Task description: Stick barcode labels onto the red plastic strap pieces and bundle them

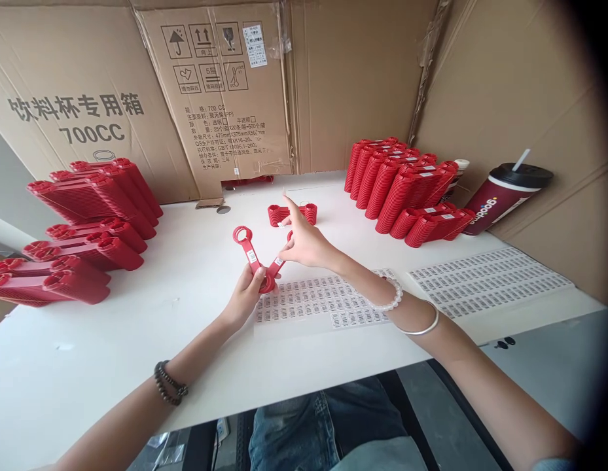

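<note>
Cardboard (353, 78), white table (112, 347) (label sheets (304, 299)), left hand (243, 294) gripping red strips (247, 246), right hand (307, 243) touching, grip unclear

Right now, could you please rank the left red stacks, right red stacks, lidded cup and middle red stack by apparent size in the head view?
1. Left red stacks
2. Right red stacks
3. Lidded cup
4. Middle red stack, partly behind the right hand

Two red ring-ended strips (257, 266) with white labels (251, 256) form a V in the left hand (245, 293).
</note>
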Tool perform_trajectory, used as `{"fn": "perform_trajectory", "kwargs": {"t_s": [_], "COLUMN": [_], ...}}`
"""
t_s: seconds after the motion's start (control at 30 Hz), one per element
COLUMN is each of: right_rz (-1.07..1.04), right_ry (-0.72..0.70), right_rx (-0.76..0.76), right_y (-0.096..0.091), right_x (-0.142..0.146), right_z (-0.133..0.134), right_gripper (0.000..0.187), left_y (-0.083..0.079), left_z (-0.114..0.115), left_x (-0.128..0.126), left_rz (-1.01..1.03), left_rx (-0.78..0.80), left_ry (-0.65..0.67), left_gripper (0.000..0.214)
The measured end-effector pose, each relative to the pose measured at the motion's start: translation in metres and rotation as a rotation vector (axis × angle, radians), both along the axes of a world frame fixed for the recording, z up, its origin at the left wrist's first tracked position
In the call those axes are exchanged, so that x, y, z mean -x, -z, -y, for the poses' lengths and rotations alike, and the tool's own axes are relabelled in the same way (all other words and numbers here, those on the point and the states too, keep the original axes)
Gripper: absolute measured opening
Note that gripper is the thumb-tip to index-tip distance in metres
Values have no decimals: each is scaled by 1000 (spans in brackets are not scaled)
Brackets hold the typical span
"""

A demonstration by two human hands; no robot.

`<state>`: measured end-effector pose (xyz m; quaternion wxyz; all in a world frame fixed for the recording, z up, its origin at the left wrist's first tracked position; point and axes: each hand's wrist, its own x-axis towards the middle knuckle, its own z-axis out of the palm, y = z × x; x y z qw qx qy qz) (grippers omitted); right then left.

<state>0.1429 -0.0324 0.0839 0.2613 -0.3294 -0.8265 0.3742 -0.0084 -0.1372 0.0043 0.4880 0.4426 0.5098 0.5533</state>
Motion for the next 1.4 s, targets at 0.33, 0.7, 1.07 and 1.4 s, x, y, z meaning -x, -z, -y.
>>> {"fn": "perform_trajectory", "kwargs": {"t_s": [0.33,0.7,1.07,1.4], "right_rz": [74,116,-65,-536], "right_ry": [80,358,241,-40], "right_rx": [-317,-685,-677,-208], "right_y": [5,-3,-17,-24], "right_x": [6,3,2,-5], "right_z": [15,8,27,15], "right_gripper": [104,93,77,52], "left_y": [-6,-5,-12,-8], "left_z": [4,7,17,12], "left_x": [-3,-4,-8,-4], "left_rz": [-25,-31,-416,-214], "left_rx": [-84,-99,-151,-163], "left_ry": [-25,-33,102,68], "left_gripper": [30,28,38,33]}}
